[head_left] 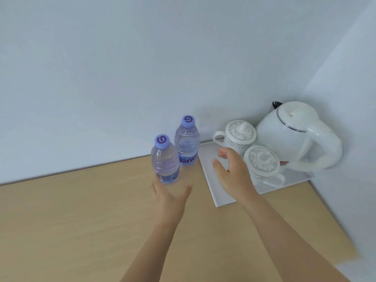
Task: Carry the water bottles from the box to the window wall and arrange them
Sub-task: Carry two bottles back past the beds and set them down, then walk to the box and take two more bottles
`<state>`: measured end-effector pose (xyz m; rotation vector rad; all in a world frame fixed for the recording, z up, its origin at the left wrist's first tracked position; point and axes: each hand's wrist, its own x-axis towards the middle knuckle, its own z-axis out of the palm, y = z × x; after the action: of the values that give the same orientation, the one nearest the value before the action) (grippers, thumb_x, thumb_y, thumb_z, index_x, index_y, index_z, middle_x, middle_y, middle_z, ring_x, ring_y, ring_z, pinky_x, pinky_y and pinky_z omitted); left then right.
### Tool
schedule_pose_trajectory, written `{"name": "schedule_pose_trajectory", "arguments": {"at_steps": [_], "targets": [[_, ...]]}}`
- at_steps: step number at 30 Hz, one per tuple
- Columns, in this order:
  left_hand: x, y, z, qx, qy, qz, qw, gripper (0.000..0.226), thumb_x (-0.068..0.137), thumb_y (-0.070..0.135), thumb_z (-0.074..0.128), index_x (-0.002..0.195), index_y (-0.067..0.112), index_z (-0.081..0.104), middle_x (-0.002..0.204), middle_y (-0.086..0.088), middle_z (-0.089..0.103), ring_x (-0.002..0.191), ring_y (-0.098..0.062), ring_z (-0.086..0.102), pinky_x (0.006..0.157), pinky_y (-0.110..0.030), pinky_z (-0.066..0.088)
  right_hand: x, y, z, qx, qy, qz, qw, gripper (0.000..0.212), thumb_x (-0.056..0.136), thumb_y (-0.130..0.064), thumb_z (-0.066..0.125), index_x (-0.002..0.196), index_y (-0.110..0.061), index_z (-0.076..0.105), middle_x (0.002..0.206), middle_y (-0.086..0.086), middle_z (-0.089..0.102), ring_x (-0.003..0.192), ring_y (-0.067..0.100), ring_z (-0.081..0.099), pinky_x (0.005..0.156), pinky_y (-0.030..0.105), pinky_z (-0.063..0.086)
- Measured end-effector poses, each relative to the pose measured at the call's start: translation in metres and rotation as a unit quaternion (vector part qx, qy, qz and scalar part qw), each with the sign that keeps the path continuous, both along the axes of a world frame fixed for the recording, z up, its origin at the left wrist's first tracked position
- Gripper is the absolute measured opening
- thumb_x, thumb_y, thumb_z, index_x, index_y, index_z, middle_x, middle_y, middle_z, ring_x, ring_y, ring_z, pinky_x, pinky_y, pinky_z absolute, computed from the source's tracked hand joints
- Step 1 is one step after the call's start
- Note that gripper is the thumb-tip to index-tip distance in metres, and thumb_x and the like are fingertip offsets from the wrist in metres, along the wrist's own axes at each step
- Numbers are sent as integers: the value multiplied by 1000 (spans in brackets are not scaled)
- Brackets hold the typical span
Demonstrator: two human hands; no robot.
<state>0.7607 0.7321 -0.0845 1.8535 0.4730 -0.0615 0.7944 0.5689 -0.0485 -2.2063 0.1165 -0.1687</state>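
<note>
Spanning the lower half of the view, a light wood worktop meets a pale wall at the back and another on the right. In the far right corner a white electric kettle stands on a white rectangular tray, its handle toward the camera. Two white lidded mugs share that tray: the rear lidded mug sits just left of the kettle, and the front lidded mug sits just before it, handle pointing forward.

The right hand hovers over the tray's bare left part, its fingers loosely spread and slightly curved, holding nothing. The left hand reaches to the near water bottle, its fingers straight and spread, touching the bottle's base, thumb splayed to the right; whether that bottle rests on the worktop I cannot tell.

The far water bottle stands upright near the back wall, just left of the tray. Both bottles are clear with blue labels and purple caps, and overlap in view.
</note>
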Motion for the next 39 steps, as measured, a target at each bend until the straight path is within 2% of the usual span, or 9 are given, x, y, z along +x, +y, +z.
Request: {"name": "schedule_pose_trajectory", "arguments": {"at_steps": [3, 7, 13, 17, 21, 25, 29, 32, 39], "targets": [[-34, -29, -1, -2, 63, -67, 996, 88, 83, 26, 70, 150, 15, 15, 153, -1, 19, 139, -14, 22, 106, -28, 26, -38, -25, 1, -6, 14, -17, 1000, 30, 90, -21, 57, 119, -15, 54, 112, -10, 54, 106, 1, 46, 82, 14, 32], [-68, -75, 12, 54, 10, -239, 970, 63, 85, 21, 66, 140, 16, 37, 143, 2, 40, 126, -8, 39, 98, -18, 30, -104, -65, 4, 3, 16, -64, 998, 21, 89, -17, 57, 109, -14, 58, 104, -6, 57, 102, 8, 50, 78, 15, 34], [-138, -168, 40, 187, -146, -475, 847, 43, 90, 28, 58, 132, 21, 51, 130, 9, 54, 114, -8, 51, 89, -11, 32, -235, -148, 0, -20, 64, -146, 987, 23, 92, -29, 51, 113, -23, 58, 99, -18, 54, 91, -7, 49, 70, 5, 34], [-206, -240, 39, 209, -180, -534, 799, 41, 91, 30, 56, 131, 21, 54, 130, 8, 55, 119, -9, 49, 90, -13, 31, -335, -207, -6, 3, 99, -235, 967, 22, 92, -25, 52, 111, -19, 59, 98, -17, 53, 101, 4, 53, 80, 19, 39], [-272, -301, 36, 210, -164, -609, 747, 42, 92, 36, 52, 133, 25, 52, 135, 13, 50, 115, -9, 52, 90, -16, 35, -431, -261, -8, -12, 145, -317, 937, 27, 92, -29, 52, 117, -20, 58, 112, -7, 60, 94, 6, 54, 73, 11, 39], [-317, -353, 38, 226, -185, -663, 690, 36, 92, 33, 51, 125, 22, 56, 128, 9, 54, 105, -10, 53, 80, -17, 34, -500, -305, -3, -105, 235, -351, 900, 32, 95, -31, 44, 123, -15, 52, 124, 3, 54, 107, 24, 54, 89, 37, 46], [-343, -401, 39, 240, -194, -710, 632, 36, 93, 29, 51, 124, 12, 55, 122, -1, 57, 99, -16, 54, 85, -25, 42, -540, -342, -10, -149, 273, -375, 873, 34, 96, -28, 42, 123, -9, 49, 129, 6, 48, 116, 26, 45, 92, 36, 41], [-351, -442, 37, 249, -210, -730, 600, 37, 93, 29, 50, 125, 10, 53, 123, -4, 57, 109, -19, 52, 91, -32, 45, -556, -373, -17, -147, 283, -390, 864, 34, 96, -27, 40, 124, -9, 48, 131, 5, 46, 119, 24, 41, 90, 32, 37], [-348, -575, 34, 221, -229, -762, 564, 48, 94, 34, 51, 138, 17, 44, 131, 0, 55, 120, -17, 48, 95, -27, 37, -557, -476, -21, -156, 263, -419, 855, 34, 95, -26, 41, 122, -8, 50, 126, 4, 49, 114, 20, 41, 89, 32, 40]]}}
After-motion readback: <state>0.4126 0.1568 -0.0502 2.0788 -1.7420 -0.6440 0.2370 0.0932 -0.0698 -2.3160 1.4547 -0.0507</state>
